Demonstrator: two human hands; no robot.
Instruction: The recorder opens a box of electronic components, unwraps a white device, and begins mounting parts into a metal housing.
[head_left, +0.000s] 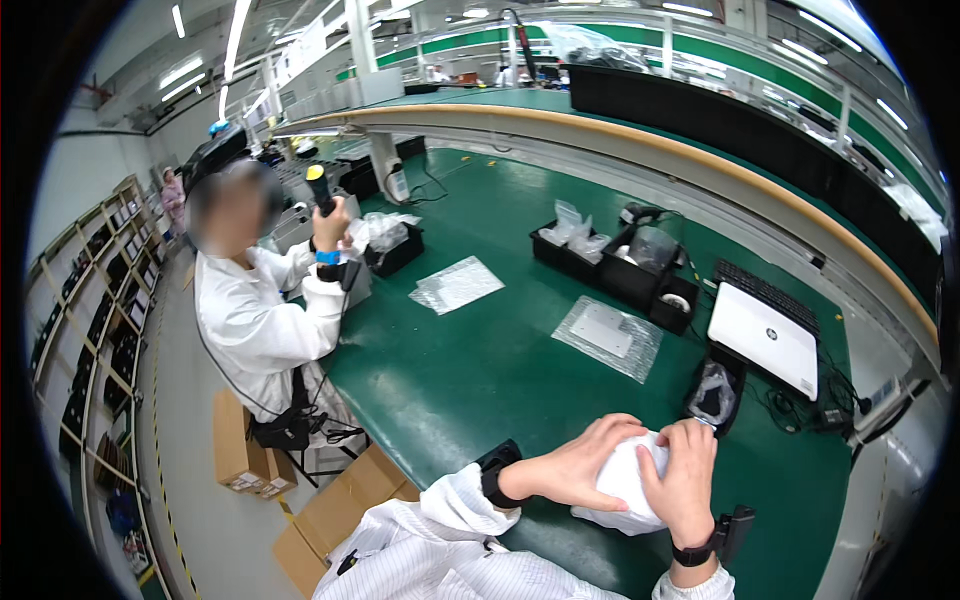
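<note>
"Where's the white bundle [628, 470]?"

"Near the close edge of the green table [450, 390], between both hands. Make it the clock's centre, twelve pointing away from the wearer."

"And the grip?"

"The left hand [572, 470] comes in from nine o'clock, fingers stretched along the far side, thumb along the near side. The right hand [687, 485] covers three to one, fingers bent over the top, thumb laid across the face. Together they clasp it (how hard, I can't tell). Whether it rests on the table is hidden too."

"What's around it?"

"At twelve, a pale flat plate [603, 330] lies on a bubble-wrap sheet [640, 362]; farther out, black trays [570, 262] hold clear bags. Between one and two, an open black bin [735, 385] sits just beyond the right hand, with a white laptop [765, 340] past it."

"Farther off?"

"At ten, a co-worker [265, 310] in white, one hand raised around a black tool [322, 200] with a yellow end."
</note>
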